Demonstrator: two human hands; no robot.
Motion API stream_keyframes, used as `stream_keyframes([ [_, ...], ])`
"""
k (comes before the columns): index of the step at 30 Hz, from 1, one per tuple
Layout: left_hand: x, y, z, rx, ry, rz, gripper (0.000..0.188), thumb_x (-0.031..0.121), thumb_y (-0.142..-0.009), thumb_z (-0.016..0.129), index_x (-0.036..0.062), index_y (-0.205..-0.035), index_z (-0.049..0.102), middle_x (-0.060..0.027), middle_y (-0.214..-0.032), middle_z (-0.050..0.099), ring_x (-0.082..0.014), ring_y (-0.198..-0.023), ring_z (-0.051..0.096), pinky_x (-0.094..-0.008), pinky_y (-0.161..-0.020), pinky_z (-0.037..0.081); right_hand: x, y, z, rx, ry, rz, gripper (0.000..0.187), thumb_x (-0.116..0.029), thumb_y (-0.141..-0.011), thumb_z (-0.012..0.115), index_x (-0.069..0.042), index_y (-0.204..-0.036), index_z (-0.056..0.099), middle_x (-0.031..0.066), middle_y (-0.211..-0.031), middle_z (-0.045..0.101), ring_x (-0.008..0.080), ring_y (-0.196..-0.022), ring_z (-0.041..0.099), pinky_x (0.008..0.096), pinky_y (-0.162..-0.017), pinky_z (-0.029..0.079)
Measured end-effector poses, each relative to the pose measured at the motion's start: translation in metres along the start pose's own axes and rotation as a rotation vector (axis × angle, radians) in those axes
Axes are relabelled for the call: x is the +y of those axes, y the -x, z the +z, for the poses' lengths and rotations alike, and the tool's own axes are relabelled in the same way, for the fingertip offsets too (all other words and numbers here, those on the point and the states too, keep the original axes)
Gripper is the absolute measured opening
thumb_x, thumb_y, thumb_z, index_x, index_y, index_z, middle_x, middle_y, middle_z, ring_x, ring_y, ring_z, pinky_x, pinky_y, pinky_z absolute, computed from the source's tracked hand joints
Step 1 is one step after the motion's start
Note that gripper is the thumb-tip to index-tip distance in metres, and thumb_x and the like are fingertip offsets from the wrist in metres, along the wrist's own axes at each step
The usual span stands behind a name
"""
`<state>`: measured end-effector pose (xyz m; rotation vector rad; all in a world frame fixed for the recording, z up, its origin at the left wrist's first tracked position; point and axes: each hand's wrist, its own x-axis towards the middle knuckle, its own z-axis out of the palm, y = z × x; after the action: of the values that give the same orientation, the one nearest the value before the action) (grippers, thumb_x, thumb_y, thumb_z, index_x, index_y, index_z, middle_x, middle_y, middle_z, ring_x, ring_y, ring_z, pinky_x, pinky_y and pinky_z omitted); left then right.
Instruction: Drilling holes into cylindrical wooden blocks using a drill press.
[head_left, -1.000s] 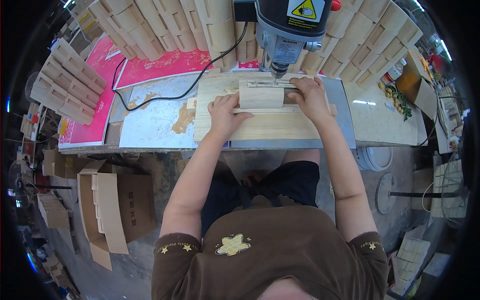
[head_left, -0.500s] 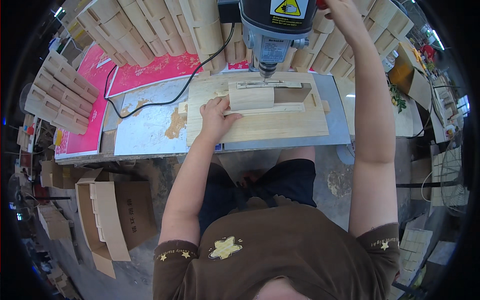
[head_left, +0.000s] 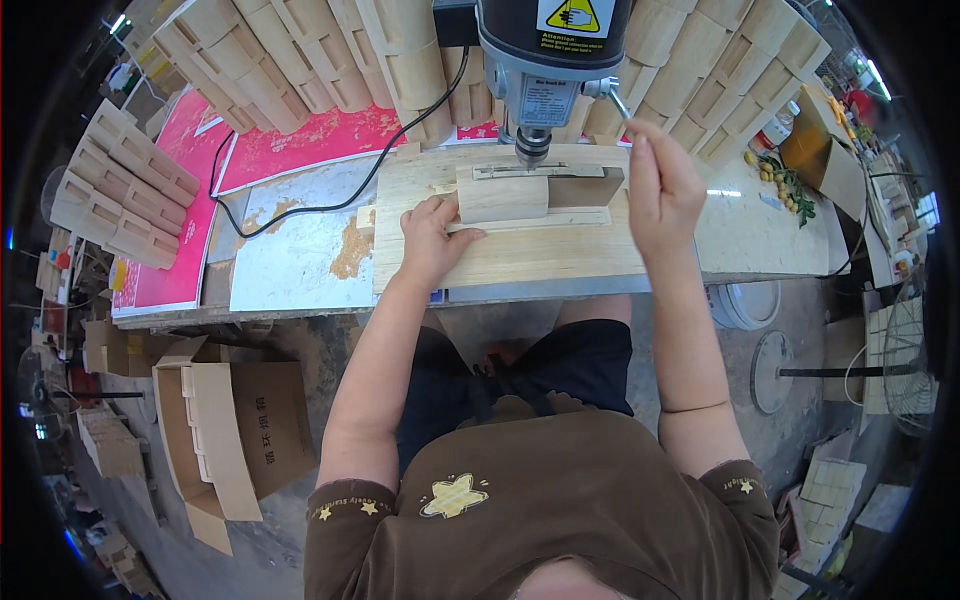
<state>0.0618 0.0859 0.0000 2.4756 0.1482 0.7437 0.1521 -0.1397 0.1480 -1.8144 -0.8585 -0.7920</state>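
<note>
A bench drill press [head_left: 553,90] stands over a pale board [head_left: 500,250] on the table. Beneath its chuck [head_left: 532,148], a curved wooden block [head_left: 503,197] rests in a wooden jig [head_left: 585,188] on the board. My left hand [head_left: 436,238] is closed around the block's left end, thumb along its front edge. The chuck sits low over the block's back edge; the bit's tip is hard to make out. To the right of the drill head, my right hand [head_left: 665,190] is closed round the end of the metal feed lever [head_left: 620,104], hiding its knob.
Stacked wooden pieces [head_left: 270,70] line the back, with more at the left [head_left: 125,185]. A black cable [head_left: 350,200] curves across the tabletop. An open cardboard box [head_left: 270,430] stands on the floor at left, a white bucket [head_left: 750,303] under the table at right.
My right hand has pulled the lever down and toward me from high beside the drill head. The chuck has come down closer to the block. My left hand stays in place.
</note>
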Motion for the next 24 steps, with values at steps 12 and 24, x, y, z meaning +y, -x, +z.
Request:
stream_keyframes([
  [12,-0.002,0.002,0.001,0.001,0.027,-0.027,0.037,0.020,-0.060,0.080,0.0112,-0.093,0.066,-0.0023,-0.074,0.057,-0.0225,-0.075,0.056,-0.0357,-0.074,0.037,0.040,0.038,0.032,0.044,-0.033,-0.114,0.012,-0.003,-0.084,0.057,-0.001,-0.093,0.063,0.0105,-0.068,0.055,0.0236,-0.059,0.053,0.0305,-0.055,0.042],
  [24,0.033,-0.010,0.028,-0.050,0.039,-0.057,0.049,0.025,-0.062,0.079,0.0148,-0.107,0.062,-0.0001,-0.077,0.056,-0.0204,-0.084,0.053,-0.0379,-0.081,0.028,0.052,-0.160,0.038,-0.074,0.396,0.028,0.033,-0.029,-0.088,0.049,0.001,-0.082,0.062,0.0231,-0.078,0.062,0.0374,-0.077,0.061,0.0396,-0.069,0.047],
])
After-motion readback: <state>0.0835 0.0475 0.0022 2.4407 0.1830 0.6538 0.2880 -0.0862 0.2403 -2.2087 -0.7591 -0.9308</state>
